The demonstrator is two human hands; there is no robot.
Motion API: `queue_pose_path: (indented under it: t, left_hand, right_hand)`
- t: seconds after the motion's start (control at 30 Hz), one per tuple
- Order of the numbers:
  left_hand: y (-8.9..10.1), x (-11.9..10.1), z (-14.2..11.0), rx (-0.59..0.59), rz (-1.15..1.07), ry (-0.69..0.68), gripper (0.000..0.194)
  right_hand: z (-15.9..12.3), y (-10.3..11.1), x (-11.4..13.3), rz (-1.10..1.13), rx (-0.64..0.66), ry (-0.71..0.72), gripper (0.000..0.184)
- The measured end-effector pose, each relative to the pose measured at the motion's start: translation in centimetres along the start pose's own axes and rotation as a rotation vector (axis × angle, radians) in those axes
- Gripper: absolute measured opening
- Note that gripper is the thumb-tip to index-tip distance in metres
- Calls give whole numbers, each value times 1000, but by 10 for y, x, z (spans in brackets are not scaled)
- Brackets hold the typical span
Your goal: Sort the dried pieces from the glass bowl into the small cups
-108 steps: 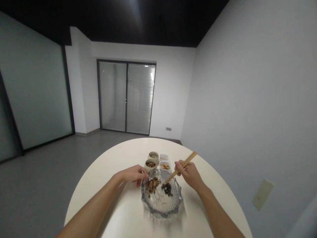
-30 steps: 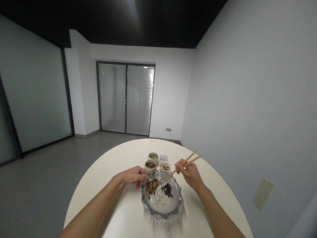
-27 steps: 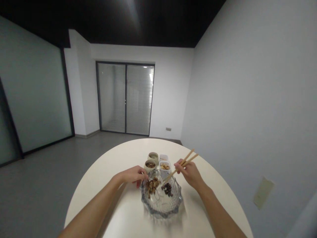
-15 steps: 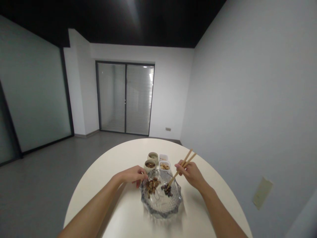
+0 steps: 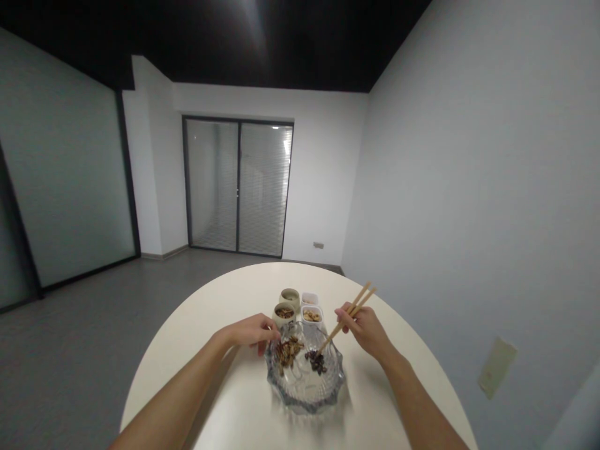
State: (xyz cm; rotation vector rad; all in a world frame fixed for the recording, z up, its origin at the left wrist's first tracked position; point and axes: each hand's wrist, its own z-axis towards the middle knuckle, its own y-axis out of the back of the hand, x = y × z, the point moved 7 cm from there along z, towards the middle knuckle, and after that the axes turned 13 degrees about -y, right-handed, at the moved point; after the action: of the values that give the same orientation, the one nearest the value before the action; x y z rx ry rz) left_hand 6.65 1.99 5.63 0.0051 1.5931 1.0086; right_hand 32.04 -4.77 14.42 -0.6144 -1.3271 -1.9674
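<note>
A clear glass bowl [image 5: 307, 403] with a scalloped rim stands on the table in front of me. Inside it, a heap of brown elongated pieces [image 5: 289, 352] lies on the left and a smaller pile of dark, nearly black pieces [image 5: 317, 362] on the right. My left hand [image 5: 254, 330] grips the bowl's upper left rim, thumb on top and other fingers outside. Held in my right hand [image 5: 364, 329] is a pair of wooden chopsticks [image 5: 332, 334], slanting down over the right side of the bowl. Their tips meet near the dark pile; I cannot make out anything between them.
Behind the bowl stand two round cups, the nearer cup [image 5: 284, 307] with brown pieces, the farther cup [image 5: 289, 292] behind it. Beside them are a white square dish [image 5: 312, 308] of tan pieces and another white dish [image 5: 309, 297]. All rest on a round white table [image 5: 206, 325], near the right wall.
My right hand and the chopsticks have shifted slightly right and up, their tips rising from within the dark pile to its upper edge. My left hand stays on the rim.
</note>
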Motion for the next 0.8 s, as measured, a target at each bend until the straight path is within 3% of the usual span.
queue_pose_path:
  t: [0.23,0.37,0.8]
  left_hand:
    - [0,2,0,0,-7,-3,42]
    - [0,1,0,-4,-5,6,44]
    - [1,2,1,-3,13,21,46]
  right_hand:
    - [0,6,-3,69,-30,2,50]
    - [-1,-1,-1,27,34,22,51]
    - [-1,-7,-1,59,54,34,38]
